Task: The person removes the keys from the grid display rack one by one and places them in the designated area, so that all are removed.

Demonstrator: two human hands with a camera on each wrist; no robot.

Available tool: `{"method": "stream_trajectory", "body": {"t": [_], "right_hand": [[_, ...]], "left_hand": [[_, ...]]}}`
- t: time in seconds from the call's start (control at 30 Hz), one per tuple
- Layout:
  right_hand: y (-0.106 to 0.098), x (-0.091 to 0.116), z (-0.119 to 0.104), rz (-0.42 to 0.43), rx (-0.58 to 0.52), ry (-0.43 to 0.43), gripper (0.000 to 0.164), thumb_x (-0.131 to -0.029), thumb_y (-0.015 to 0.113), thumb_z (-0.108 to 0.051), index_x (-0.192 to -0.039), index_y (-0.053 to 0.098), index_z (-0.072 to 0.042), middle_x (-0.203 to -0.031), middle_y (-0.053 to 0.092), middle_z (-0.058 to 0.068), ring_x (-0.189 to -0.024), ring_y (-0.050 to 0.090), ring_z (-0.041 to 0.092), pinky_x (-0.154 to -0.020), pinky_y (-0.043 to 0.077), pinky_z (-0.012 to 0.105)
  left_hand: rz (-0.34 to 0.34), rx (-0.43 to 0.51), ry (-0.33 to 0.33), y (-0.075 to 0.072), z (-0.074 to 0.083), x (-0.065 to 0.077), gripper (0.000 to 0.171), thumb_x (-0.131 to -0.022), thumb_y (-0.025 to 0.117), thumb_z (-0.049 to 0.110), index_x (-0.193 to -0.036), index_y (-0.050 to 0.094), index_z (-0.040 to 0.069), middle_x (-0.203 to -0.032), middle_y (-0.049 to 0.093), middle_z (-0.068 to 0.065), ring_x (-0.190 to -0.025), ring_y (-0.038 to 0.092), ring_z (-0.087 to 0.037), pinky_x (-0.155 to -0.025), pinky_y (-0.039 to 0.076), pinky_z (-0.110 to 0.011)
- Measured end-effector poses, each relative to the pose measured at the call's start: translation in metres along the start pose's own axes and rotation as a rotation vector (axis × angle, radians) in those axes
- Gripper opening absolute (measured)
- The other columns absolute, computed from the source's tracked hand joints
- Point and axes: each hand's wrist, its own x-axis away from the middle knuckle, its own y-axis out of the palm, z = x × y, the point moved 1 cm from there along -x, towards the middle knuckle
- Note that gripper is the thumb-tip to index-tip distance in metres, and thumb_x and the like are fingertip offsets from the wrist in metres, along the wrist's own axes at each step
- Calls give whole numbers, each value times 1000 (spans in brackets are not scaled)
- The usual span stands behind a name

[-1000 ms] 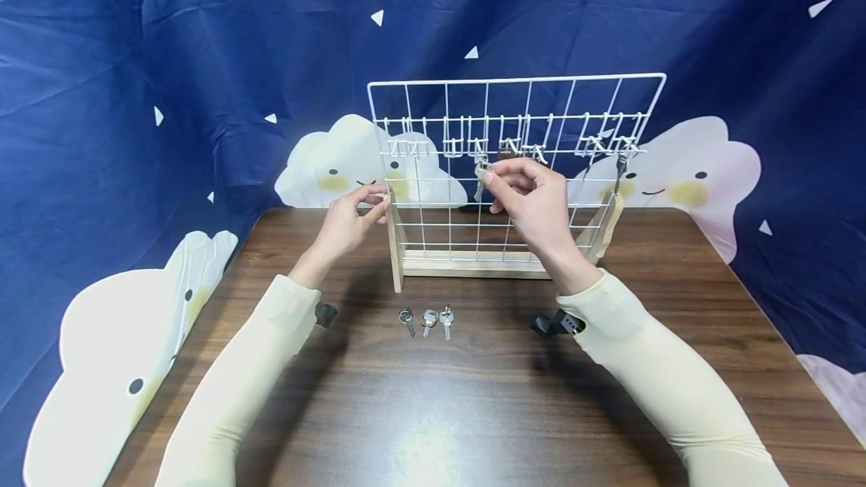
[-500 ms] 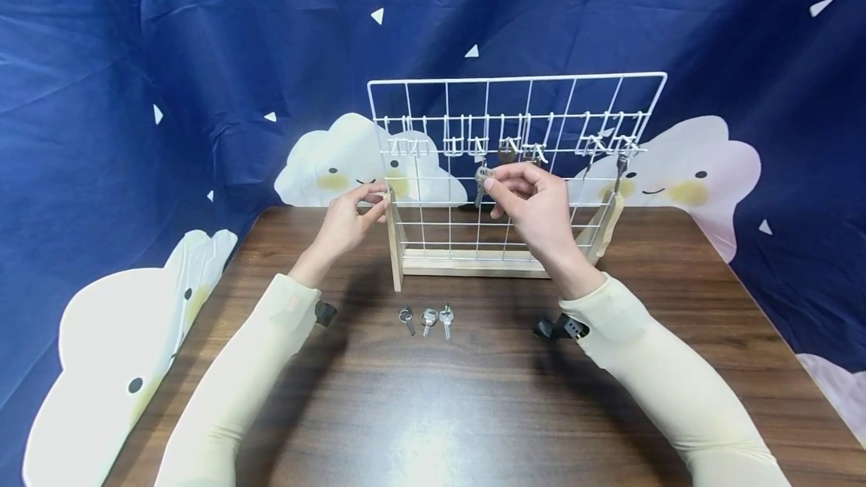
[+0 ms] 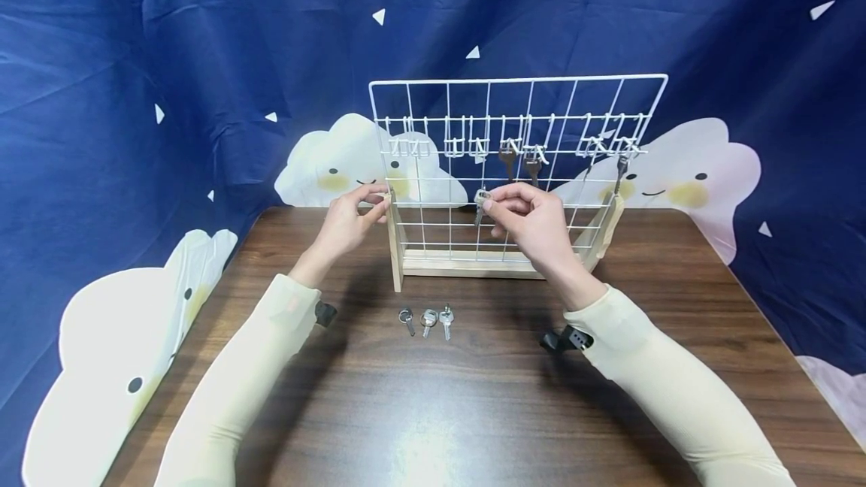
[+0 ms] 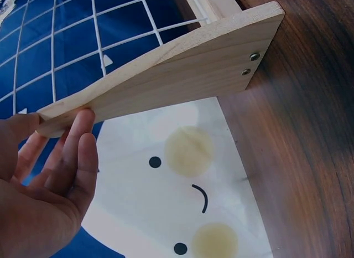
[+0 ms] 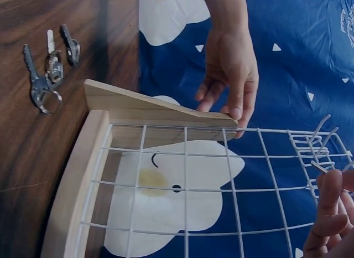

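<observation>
pinching a key (image 3: 479, 210) with the right hand (image 3: 533, 222), in front of the wire grid (image 3: 449, 203), below white hooks (image 3: 455, 147). holding the wooden side support (image 3: 396, 258) near its top with the left hand (image 3: 348, 220). on hooks just above the right hand: two brown keys (image 3: 508, 160). before the grid: three silvery keys (image 3: 429, 319), side by side on the brown table (image 3: 379, 397).

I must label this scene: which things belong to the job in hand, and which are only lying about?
Likely part of the job:
silver metal key, pinched by the right hand
white wire rack with pale wooden sides, held by the left hand
three loose silver metal keys

Probably surroundings:
dark blue cloth backdrop
brown wooden table
</observation>
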Motion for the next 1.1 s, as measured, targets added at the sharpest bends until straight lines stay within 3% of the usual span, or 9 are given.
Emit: {"method": "stream_trajectory", "body": {"t": [0.2, 0.57, 0.9, 1.1], "right_hand": [[2, 2, 12, -32, 21, -3, 21, -89, 75, -17, -101, 68, -1, -74, 74, -16, -54, 68, 13, -60, 59, 25], [5, 10, 29, -82, 82, 43, 18, -88, 75, -15, -100, 69, -3, -81, 78, 4, -52, 65, 11, -56, 52, 22], [7, 16, 46, -138, 101, 95, 18, -87, 77, -17, -97, 69, -3, -70, 74, -10, -52, 65, 15, -49, 39, 20], [11, 21, 58, -169, 69, 153, 20, -87, 77, -16, -98, 69, -2, -76, 76, -10, -51, 64, 13, -55, 52, 24]], "left_hand": [[0, -4, 2, 0, 0, 0, 33, -99, 63, 27, -130, 64, 15, -109, 74, -13, -88, 77, -29, -62, 53, -21], [0, 1, 5, 1, -1, 0, 33, -99, 63, 26, -130, 64, 14, -109, 74, -14, -88, 77, -30, -60, 52, -20], [1, 3, 0, 0, 0, -1, 33, -99, 64, 26, -130, 64, 14, -110, 74, -13, -88, 77, -30, -65, 57, -25], [-1, -1, 3, 0, 1, 0, 33, -99, 64, 25, -130, 63, 13, -111, 74, -14, -88, 77, -30, -71, 61, -36]]}}
